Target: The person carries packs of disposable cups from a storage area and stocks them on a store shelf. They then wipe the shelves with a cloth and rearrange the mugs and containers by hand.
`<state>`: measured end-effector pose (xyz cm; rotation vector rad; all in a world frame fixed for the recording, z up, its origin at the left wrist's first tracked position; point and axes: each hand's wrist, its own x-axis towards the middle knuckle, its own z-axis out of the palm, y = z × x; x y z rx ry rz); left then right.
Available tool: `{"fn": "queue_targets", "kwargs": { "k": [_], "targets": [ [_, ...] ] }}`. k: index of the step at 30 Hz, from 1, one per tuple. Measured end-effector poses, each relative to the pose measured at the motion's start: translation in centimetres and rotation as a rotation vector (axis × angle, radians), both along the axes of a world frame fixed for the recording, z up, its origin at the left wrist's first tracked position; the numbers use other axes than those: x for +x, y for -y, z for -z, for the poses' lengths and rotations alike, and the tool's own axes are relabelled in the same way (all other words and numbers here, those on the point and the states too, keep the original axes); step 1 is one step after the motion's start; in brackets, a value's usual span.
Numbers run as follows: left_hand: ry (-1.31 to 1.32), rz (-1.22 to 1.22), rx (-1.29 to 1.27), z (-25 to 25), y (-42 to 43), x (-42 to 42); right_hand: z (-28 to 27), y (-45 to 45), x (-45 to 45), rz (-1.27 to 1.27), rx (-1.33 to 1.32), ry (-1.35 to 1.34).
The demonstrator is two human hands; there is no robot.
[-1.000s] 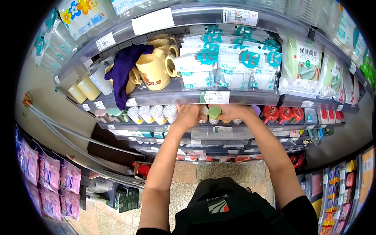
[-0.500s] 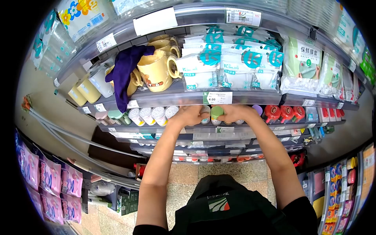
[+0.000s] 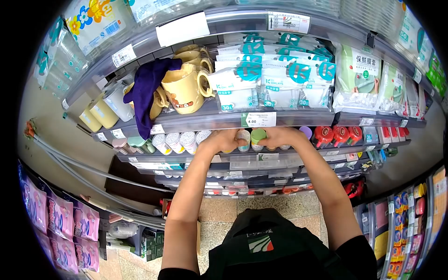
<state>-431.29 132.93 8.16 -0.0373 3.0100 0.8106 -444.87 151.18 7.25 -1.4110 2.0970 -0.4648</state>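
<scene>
Under the front lip of the mug shelf, my left hand is closed, its thumb against a small white-lidded round tub. My right hand is curled beside a green-lidded round tub, its thumb touching the tub's side. Both tubs stand upright side by side between my hands. The fingers behind them are partly hidden. Left of my left hand is a row of white-topped tubs. A purple lid shows just past my right wrist.
Above are yellow mugs with a purple cloth draped over them, and white-and-teal packets. The shelf edge with a price tag overhangs my hands. Red containers stand to the right. Grey poles lean at left.
The white-lidded tub shows more clearly between my hands, its top now less covered by my left thumb. My hands stay at the same spot, and the view has shifted slightly.
</scene>
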Motion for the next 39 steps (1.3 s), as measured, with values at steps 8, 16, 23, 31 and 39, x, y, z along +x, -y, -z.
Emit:
{"fn": "queue_targets", "kwargs": {
  "k": [8, 16, 23, 31, 39],
  "targets": [
    [-0.224, 0.028, -0.180, 1.3, 0.4, -0.8, 1.6, 0.2, -1.0, -0.045, -0.058, 0.046],
    [-0.077, 0.069, -0.013, 2.1, 1.0, -1.1, 0.9, 0.2, -0.6, -0.026, -0.036, 0.063],
    [-0.038, 0.032, -0.017, 1.0, 0.6, -0.7, 1.1, 0.2, -0.7, -0.016, -0.009, 0.085],
    [-0.153, 0.028, -0.125, 1.6, 0.6, -1.0, 0.5, 0.3, -0.5, 0.056, 0.074, 0.107],
    [-0.025, 0.072, -0.016, 1.2, 0.6, -0.4, -0.1, 0.1, -0.3, 0.013, 0.067, 0.074]
  ]
}}
